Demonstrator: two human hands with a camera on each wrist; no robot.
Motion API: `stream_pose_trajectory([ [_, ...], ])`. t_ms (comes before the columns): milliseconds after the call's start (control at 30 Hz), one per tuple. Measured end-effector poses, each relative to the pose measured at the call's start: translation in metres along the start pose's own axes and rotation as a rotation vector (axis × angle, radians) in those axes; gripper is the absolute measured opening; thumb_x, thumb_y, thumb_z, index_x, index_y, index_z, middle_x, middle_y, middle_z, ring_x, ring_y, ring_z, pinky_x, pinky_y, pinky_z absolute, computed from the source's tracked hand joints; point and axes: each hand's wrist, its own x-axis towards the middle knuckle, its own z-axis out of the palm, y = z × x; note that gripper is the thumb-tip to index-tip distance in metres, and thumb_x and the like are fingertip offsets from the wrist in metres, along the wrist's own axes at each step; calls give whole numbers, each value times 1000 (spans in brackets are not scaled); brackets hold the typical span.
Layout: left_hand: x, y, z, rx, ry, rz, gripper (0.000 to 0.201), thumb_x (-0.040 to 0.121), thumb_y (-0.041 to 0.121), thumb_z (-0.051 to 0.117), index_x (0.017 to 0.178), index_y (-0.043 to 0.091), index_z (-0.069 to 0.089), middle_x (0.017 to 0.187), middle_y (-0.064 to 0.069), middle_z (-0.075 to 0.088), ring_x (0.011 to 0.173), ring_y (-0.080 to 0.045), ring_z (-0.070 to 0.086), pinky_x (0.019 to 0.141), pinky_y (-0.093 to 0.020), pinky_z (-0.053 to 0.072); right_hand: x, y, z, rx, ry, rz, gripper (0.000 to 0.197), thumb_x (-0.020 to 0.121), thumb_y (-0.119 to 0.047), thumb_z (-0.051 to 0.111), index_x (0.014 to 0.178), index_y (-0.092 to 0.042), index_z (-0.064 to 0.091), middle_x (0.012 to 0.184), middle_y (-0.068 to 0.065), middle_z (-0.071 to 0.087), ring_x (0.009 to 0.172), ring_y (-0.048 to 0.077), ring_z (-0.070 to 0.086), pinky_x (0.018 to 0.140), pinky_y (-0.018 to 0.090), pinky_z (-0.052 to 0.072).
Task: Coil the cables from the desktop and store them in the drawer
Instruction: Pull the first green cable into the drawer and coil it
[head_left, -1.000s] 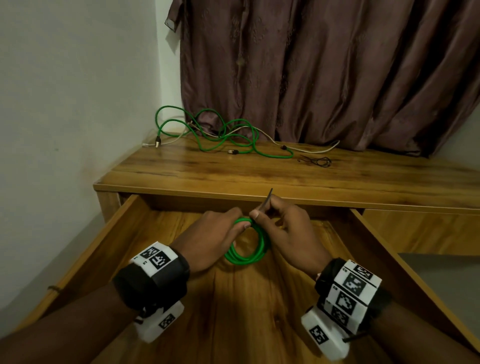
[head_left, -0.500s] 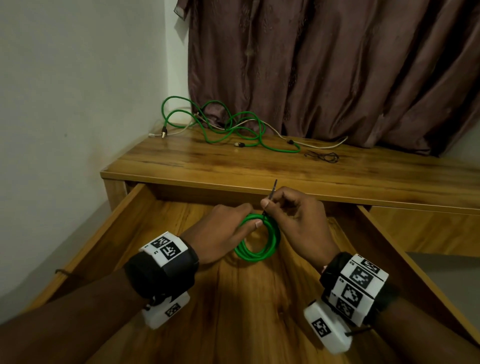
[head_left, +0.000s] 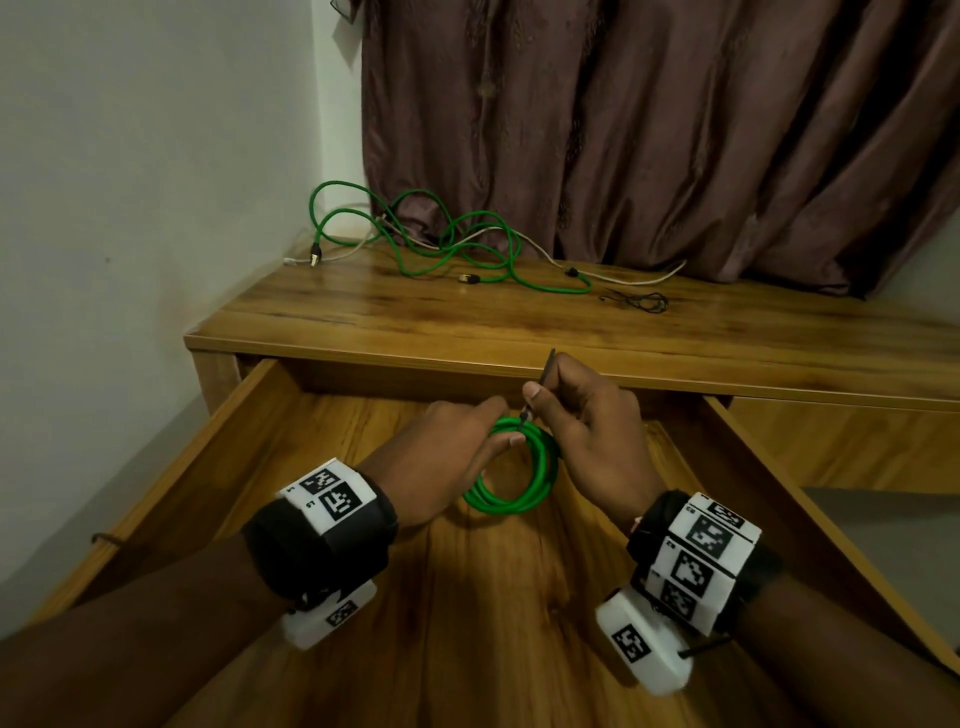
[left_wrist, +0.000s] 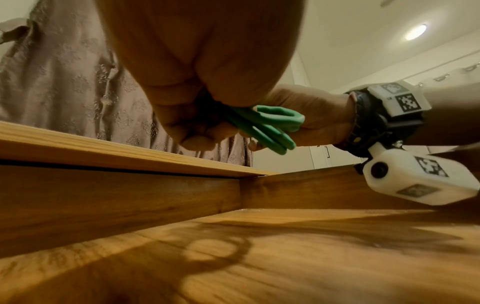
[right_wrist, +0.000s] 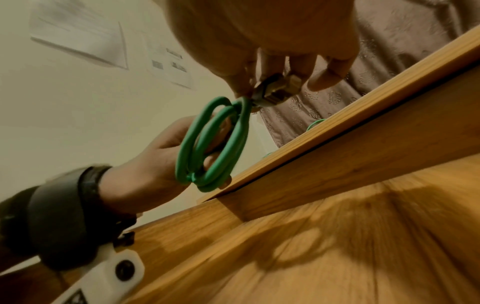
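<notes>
A green cable wound into a small coil (head_left: 524, 470) hangs above the floor of the open wooden drawer (head_left: 322, 436). My left hand (head_left: 457, 452) grips the coil's left side, fingers through the loop (right_wrist: 207, 144). My right hand (head_left: 582, 431) pinches a thin black tie (head_left: 545, 369) that sticks up from the top of the coil. The coil's plug (right_wrist: 272, 90) sits under the right fingers. Seen in the left wrist view, the coil (left_wrist: 270, 127) is held between both hands. On the desktop (head_left: 519, 322) at the back lie a loose green cable (head_left: 447, 244) and a white cable (head_left: 623, 278).
A small black tie (head_left: 641, 301) lies on the desktop right of the cables. A brown curtain (head_left: 649, 130) hangs behind the desk, and a white wall (head_left: 130, 208) stands on the left. The drawer's side walls (head_left: 789, 493) flank my forearms.
The view has shifted a little, and both hands with the coil sit slightly higher and to the right. The right hand keeps its pinch on the black tie.
</notes>
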Motion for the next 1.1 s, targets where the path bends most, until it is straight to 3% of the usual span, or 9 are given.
stream_pose_trajectory([
  [133,1,4,-4,45,-2,-5,30,106,50,35,111,25,50,83,10,59,72,-11,57,67,-41,51,3,4,1,41,-10,71,27,103,-27,65,79,-18,56,68,0,65,62,15,58,60,46,51],
  [200,1,5,-4,-60,-7,-30,28,106,52,37,105,28,52,79,7,62,67,-8,60,64,-41,52,4,2,-1,30,0,28,27,103,-24,64,80,-16,55,69,-1,65,64,9,59,61,37,48],
  [333,0,9,-7,-207,-47,-34,22,108,43,47,87,44,51,74,14,61,70,0,62,62,-18,43,2,-2,-4,-107,-48,-81,24,106,-24,59,84,-20,51,75,-6,67,71,13,65,65,40,51],
  [467,-1,6,-8,-174,-42,-60,21,106,47,48,106,27,56,81,6,66,69,-6,64,63,-35,54,6,4,-2,-60,-46,-3,25,103,-25,63,81,-20,53,75,-1,69,72,17,67,67,46,53],
  [567,-1,7,-8,-200,42,-47,23,104,39,58,120,27,46,93,7,67,77,-3,65,66,-33,56,6,6,1,27,-52,106,25,102,-30,65,82,-17,57,75,5,70,75,27,68,71,53,55],
  [667,-2,11,-8,-188,114,28,32,102,31,63,128,26,46,110,11,67,95,2,63,76,-14,50,3,8,3,100,-59,183,24,103,-32,64,83,-18,61,75,6,69,69,24,64,63,43,52],
  [733,-2,11,-9,-178,156,83,31,102,27,64,130,24,51,111,13,65,96,4,60,78,-10,45,4,8,3,160,-75,210,23,104,-32,63,84,-19,62,77,10,68,66,19,57,61,37,45],
  [900,-1,6,-11,-195,200,195,24,103,21,63,127,18,63,118,6,69,111,-6,65,93,-32,54,6,2,0,351,-73,307,31,107,-24,57,85,-5,63,65,-9,63,53,-1,53,49,12,39],
  [1100,1,9,-8,-308,186,187,11,102,18,65,112,14,63,115,11,71,111,3,65,90,-24,54,5,0,-3,297,-66,338,33,106,-23,60,76,-12,65,63,-5,61,44,0,49,42,13,34],
])
